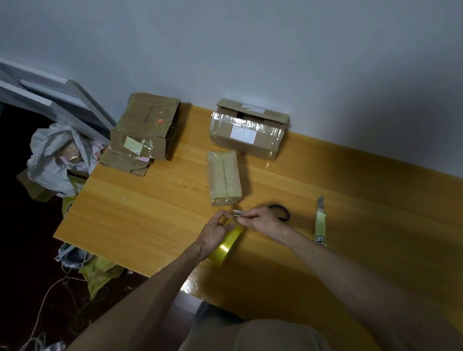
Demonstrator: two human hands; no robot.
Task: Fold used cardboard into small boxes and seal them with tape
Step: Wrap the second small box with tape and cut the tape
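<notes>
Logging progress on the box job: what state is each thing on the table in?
Small box: closed, lying flat.
Large box: top flap open.
Flattened cardboard: piled at the table corner.
Tape roll: standing on edge, gripped by the left hand.
Scissors: held in the right hand, tips at the tape.
Utility knife: lying untouched, blade seemingly out.

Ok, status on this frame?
Left hand grips tape roll. Right hand holds scissors at the roll. Small box beyond, untouched. Utility knife lies aside.

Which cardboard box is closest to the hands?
The small taped box mid-table; the open box and flattened stack sit farther back.
</notes>
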